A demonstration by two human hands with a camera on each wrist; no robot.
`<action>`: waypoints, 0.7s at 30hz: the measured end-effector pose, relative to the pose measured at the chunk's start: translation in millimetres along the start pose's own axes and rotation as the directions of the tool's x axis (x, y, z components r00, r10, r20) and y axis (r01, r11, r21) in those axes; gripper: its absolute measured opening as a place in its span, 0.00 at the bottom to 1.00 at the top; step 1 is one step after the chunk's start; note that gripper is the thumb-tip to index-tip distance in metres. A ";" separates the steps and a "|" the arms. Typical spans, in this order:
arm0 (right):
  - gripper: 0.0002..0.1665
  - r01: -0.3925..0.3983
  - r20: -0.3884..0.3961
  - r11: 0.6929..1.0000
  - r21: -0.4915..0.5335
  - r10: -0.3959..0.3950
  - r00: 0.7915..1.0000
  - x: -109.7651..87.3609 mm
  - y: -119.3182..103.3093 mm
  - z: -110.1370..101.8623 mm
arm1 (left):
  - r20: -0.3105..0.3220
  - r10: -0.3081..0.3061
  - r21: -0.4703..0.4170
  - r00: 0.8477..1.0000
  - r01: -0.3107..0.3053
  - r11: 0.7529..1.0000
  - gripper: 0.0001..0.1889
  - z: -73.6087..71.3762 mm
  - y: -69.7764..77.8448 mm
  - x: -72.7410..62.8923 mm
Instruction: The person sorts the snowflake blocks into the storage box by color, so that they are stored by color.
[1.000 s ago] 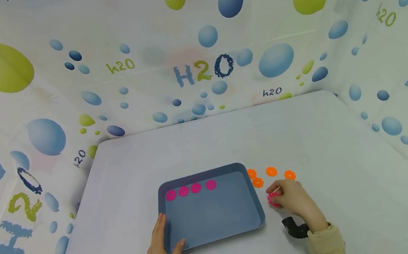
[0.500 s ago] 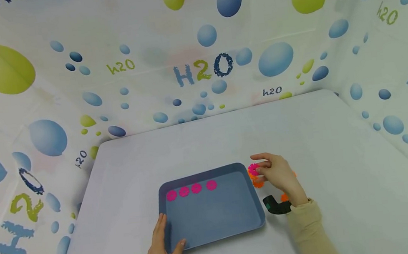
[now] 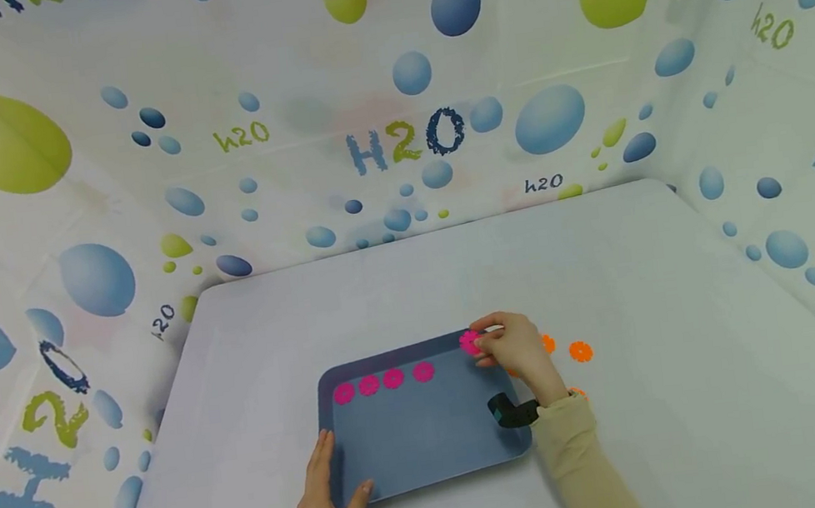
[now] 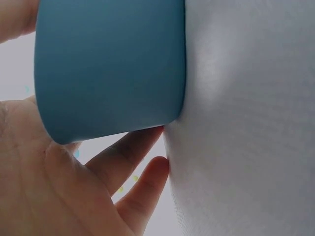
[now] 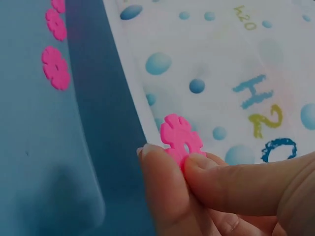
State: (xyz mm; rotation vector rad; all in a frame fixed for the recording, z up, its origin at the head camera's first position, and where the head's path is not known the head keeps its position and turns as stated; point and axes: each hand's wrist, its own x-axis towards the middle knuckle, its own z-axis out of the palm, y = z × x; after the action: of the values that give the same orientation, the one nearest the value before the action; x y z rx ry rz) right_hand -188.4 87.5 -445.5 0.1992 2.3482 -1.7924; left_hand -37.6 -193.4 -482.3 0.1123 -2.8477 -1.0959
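Note:
A pink flower-shaped plastic piece (image 3: pixel 470 342) is pinched between thumb and fingers of my right hand (image 3: pixel 518 350), over the far right corner of the blue-grey tray (image 3: pixel 413 438). The right wrist view shows the notched petals and central slot of this pink piece (image 5: pixel 173 132). Inside the tray, several like pink pieces (image 3: pixel 393 379) lie in a row along the far side. My left hand (image 3: pixel 321 503) rests against the tray's near left corner, fingers along the left side and thumb at the near rim. In the left wrist view its fingers (image 4: pixel 125 157) extend beside the tray wall (image 4: pixel 113 64).
Right of the tray lie several orange flower-shaped pieces (image 3: pixel 580 352), some partly hidden by the right hand and sleeve. A black wrist camera (image 3: pixel 512 412) overlaps the tray's right side. Behind the white-covered table (image 3: pixel 353 302) hangs a patterned curtain (image 3: pixel 324 180).
My right hand picked up the pink piece from the table right of the tray and carried it left past the orange pieces to the tray's far right corner. The left hand stayed put.

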 end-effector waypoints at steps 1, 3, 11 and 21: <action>0.16 0.000 -0.003 1.000 0.000 0.000 1.000 0.5 -0.2 3.4 | -0.003 0.002 0.001 1.000 -0.002 1.000 0.43 0.2 -0.5 -0.1; 0.16 -0.007 -0.013 1.000 0.010 0.007 1.000 1.1 -0.8 9.7 | -0.007 0.006 0.006 1.000 -0.006 1.000 0.43 0.4 -1.2 -0.3; 0.11 -0.010 -0.013 1.000 -0.004 0.010 1.000 3.1 2.2 25.6 | -0.021 0.005 -0.007 1.000 -0.005 1.000 0.42 -1.4 1.8 -0.3; 0.13 -0.079 0.058 0.990 -0.118 0.087 0.995 6.1 1.4 37.6 | -0.024 0.012 -0.001 1.000 -0.012 1.000 0.42 -1.2 0.4 -0.2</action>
State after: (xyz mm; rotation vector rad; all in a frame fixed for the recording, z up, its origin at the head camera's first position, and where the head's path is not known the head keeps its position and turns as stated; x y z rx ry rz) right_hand -191.8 51.6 -457.8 0.2174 2.3538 -1.5966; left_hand -37.2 -193.9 -481.2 0.1072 -2.8229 -1.0861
